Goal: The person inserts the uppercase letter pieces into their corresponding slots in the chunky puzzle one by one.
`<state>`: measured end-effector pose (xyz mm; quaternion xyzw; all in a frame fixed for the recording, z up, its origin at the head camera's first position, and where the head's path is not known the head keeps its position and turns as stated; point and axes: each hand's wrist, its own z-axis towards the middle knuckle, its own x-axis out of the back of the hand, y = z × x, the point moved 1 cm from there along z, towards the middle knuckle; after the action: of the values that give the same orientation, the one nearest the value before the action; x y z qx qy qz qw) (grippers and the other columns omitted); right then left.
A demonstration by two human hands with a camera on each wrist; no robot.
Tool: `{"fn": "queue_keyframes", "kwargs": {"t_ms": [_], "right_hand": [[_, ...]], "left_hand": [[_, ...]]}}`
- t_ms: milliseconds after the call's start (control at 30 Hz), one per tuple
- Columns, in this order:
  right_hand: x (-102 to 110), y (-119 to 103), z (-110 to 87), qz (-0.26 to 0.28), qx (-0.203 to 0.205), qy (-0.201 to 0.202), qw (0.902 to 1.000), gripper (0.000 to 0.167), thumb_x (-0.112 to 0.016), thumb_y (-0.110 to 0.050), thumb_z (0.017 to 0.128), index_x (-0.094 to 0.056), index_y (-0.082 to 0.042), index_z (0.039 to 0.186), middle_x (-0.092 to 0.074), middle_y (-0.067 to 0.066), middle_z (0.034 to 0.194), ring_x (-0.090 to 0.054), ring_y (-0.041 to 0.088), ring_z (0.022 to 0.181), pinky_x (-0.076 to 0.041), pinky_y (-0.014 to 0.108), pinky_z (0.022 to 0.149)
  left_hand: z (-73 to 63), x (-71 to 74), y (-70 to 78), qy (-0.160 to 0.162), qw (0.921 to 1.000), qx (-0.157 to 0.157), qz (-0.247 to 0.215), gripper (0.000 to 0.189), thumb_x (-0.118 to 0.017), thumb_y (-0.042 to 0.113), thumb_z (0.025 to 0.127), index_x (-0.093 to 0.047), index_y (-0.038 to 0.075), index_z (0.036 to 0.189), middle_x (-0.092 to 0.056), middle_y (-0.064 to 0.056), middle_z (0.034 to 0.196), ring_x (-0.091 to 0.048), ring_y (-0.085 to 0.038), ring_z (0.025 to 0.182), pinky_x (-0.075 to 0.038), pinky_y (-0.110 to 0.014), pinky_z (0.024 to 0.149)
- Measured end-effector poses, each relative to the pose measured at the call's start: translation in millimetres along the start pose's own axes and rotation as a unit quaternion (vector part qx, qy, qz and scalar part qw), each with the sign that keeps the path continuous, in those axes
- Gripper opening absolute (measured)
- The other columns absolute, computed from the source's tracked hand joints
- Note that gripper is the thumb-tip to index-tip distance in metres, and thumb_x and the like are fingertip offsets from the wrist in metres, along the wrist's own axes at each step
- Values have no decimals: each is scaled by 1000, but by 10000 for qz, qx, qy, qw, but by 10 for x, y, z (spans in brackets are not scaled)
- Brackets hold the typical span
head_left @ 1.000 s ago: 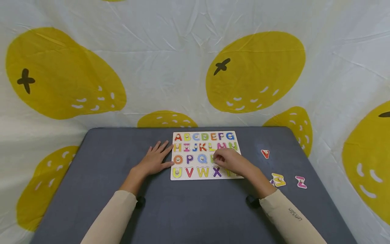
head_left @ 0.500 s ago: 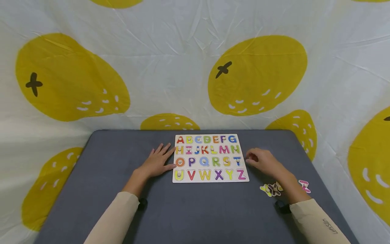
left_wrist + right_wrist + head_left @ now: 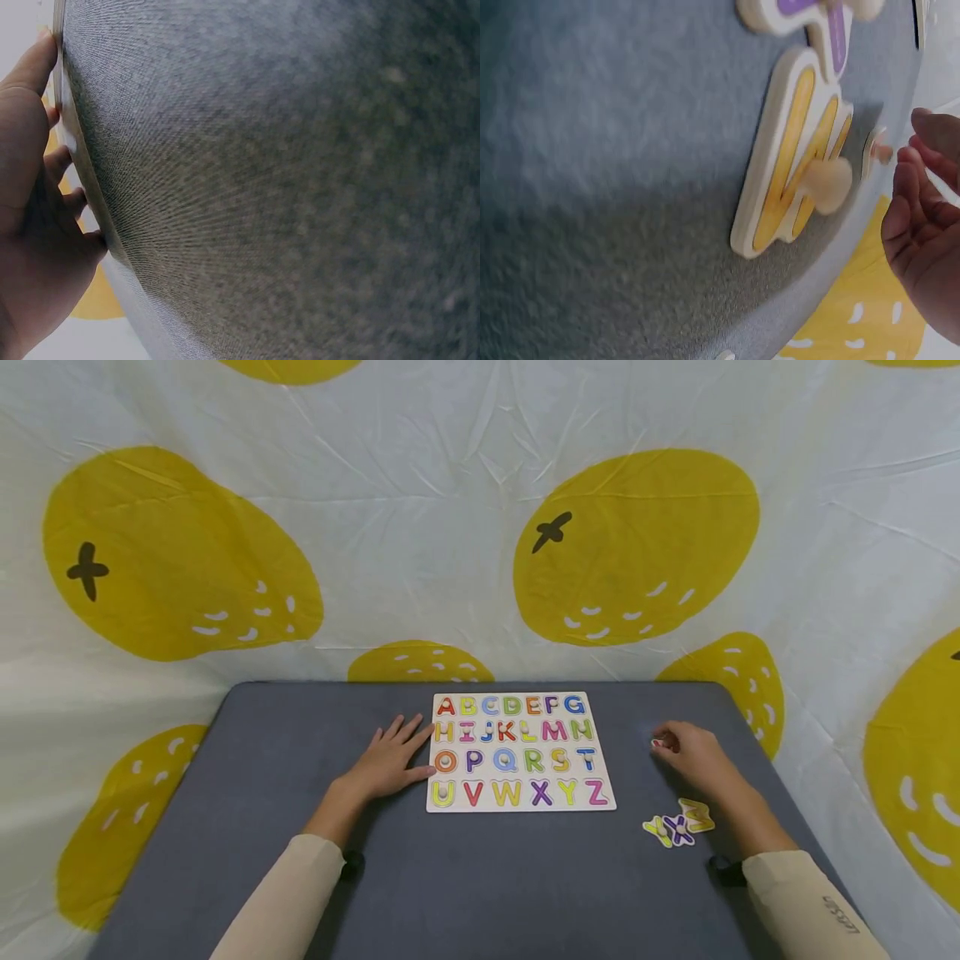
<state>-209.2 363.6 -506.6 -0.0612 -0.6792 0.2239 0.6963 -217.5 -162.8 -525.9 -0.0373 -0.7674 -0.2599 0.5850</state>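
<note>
My left hand (image 3: 387, 762) lies spread on the table, fingertips and thumb at the left edge of a white alphabet puzzle board (image 3: 491, 777). In the left wrist view its fingers (image 3: 56, 161) line that edge. My right hand (image 3: 693, 756) is right of the board, over the small V piece (image 3: 657, 743), which it mostly covers. In the right wrist view, the bent fingers (image 3: 905, 184) are close to this piece's knob (image 3: 883, 154), with a slight gap visible. Nearer lie the yellow Y (image 3: 658, 831), purple X (image 3: 678, 831) and yellow W (image 3: 697, 816) pieces, each with a knob.
The board's upper three rows and its U carry knobbed letters; the V to Z places show printed letters without knobs. A dark grey table (image 3: 525, 885) lies beneath. Behind it hangs a white curtain (image 3: 420, 527) with yellow fruit prints.
My right hand has left the board and moved right to the V piece. The pink Z piece, visible earlier at the right, is now hidden by the forearm. My left hand stays put.
</note>
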Motion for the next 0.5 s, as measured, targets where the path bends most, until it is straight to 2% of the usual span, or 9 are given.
{"fn": "queue_keyframes", "kwargs": {"t_ms": [100,167,333,500], "right_hand": [[15,51,-6,-34,-139,-120,9998,21,-77,-10,92,-70,3,106,-69,11,86,-63,25,77,-55,48,71],[21,68,-11,-96,-170,-198,9996,18,-77,-10,92,-69,3,101,-67,10,83,-60,23,74,-53,44,67],[19,92,-14,-196,-84,-327,9992,12,-76,-8,92,-67,0,92,-61,6,76,-53,18,68,-44,36,62],[9,117,12,-146,-60,-304,9994,10,-75,-6,93,-68,0,91,-63,5,75,-54,17,67,-46,35,62]], "left_hand": [[-3,5,10,-5,10000,10,17,84,-62,56,99,-25,21,166,-18,-12,173,-8,-43,160,-10,-70,124],[-4,2,11,-8,10000,-4,22,84,-62,56,99,-25,21,166,-18,-12,173,-8,-43,160,-10,-70,124],[-2,-5,11,-1,10000,-48,16,83,-61,55,100,-26,20,166,-19,-13,173,-9,-44,159,-12,-70,123],[-11,11,28,0,10000,-23,23,83,-62,55,99,-27,20,166,-19,-13,173,-9,-43,160,-11,-70,124]]}}
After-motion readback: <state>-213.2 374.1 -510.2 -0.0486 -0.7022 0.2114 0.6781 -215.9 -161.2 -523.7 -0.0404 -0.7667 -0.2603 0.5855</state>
